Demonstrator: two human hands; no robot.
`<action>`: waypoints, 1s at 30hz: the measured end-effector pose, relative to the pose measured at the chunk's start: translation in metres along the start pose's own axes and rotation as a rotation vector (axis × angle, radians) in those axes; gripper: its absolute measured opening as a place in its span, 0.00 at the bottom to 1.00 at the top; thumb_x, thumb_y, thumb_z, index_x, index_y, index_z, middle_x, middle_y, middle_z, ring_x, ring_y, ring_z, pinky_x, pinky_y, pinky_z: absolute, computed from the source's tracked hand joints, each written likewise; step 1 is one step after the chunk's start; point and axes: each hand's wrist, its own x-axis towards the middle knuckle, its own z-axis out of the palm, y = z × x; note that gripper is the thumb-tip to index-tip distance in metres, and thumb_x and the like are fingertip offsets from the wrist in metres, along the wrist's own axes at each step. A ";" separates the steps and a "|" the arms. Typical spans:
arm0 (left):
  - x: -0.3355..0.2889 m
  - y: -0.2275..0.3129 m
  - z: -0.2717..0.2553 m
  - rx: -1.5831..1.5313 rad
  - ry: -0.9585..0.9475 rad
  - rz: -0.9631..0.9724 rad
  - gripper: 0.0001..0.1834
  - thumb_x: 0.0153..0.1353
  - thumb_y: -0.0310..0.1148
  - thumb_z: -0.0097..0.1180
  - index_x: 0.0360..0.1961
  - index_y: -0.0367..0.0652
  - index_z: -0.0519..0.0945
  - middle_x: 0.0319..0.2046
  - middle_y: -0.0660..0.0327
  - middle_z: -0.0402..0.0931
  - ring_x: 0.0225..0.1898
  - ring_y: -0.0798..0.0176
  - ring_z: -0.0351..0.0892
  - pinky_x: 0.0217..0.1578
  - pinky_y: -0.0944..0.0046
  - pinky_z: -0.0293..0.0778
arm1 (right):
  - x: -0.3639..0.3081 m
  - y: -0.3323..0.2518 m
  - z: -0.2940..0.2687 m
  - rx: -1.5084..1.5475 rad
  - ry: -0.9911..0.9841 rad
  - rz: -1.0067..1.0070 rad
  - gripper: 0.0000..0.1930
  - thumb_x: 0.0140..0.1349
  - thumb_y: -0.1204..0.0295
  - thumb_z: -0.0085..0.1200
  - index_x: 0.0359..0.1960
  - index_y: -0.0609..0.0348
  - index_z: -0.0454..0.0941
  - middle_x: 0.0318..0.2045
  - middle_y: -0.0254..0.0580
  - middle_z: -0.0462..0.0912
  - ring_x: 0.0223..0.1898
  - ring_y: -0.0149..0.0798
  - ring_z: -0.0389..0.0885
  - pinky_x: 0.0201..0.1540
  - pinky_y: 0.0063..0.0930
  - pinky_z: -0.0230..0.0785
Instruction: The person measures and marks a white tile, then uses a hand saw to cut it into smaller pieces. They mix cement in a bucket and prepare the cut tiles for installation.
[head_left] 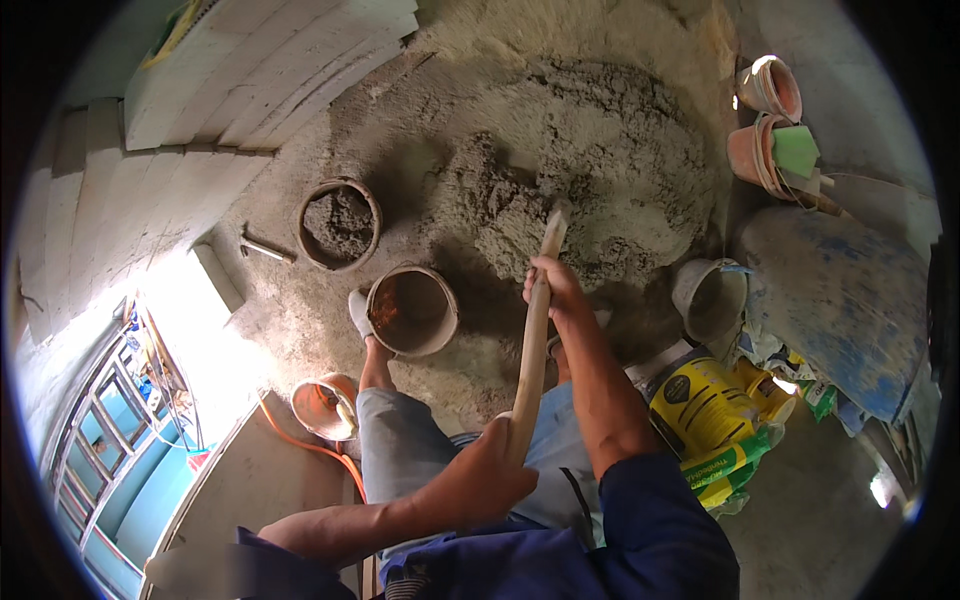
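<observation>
Gripping the wooden handle point(532, 365) with left hand point(485, 477) below right hand point(556, 285)! Pointing it toward mortar point(620, 130) at one o'clock.

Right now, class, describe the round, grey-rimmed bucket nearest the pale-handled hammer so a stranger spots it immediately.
Find the broad, lumpy grey heap on the floor. Of the two round buckets left of it, the round, grey-rimmed bucket stands farther from the person, beside the pale-handled hammer. Lumpy grey mix lies inside it; the nearer round bucket shows reddish-brown inside.
</observation>
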 end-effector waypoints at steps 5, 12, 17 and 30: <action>-0.092 -0.022 -0.017 0.094 -0.045 -0.104 0.33 0.59 0.41 0.61 0.60 0.34 0.63 0.42 0.35 0.78 0.44 0.34 0.82 0.45 0.46 0.76 | -0.024 0.019 0.016 0.183 0.035 0.037 0.08 0.66 0.70 0.57 0.36 0.51 0.68 0.25 0.34 0.73 0.23 0.35 0.76 0.24 0.37 0.71; -0.205 -0.185 -0.116 0.393 0.073 -0.258 0.29 0.57 0.44 0.66 0.56 0.40 0.75 0.34 0.47 0.83 0.40 0.42 0.85 0.39 0.48 0.81 | -0.087 0.175 0.095 0.171 0.100 -0.056 0.07 0.61 0.73 0.55 0.32 0.55 0.68 0.24 0.39 0.71 0.22 0.38 0.73 0.26 0.40 0.73; -0.173 -0.385 -0.172 0.475 0.535 -0.658 0.15 0.54 0.27 0.54 0.41 0.51 0.87 0.36 0.51 0.85 0.43 0.44 0.84 0.44 0.48 0.79 | -0.052 0.308 0.144 0.250 0.103 0.116 0.07 0.57 0.77 0.55 0.30 0.56 0.68 0.26 0.37 0.69 0.28 0.39 0.71 0.39 0.44 0.70; 0.053 -0.322 -0.092 0.145 0.338 0.108 0.27 0.58 0.40 0.66 0.57 0.41 0.76 0.35 0.45 0.83 0.41 0.42 0.85 0.43 0.48 0.78 | 0.026 0.050 0.138 -0.056 0.032 -0.326 0.08 0.61 0.70 0.56 0.29 0.51 0.67 0.21 0.34 0.68 0.20 0.37 0.68 0.26 0.40 0.68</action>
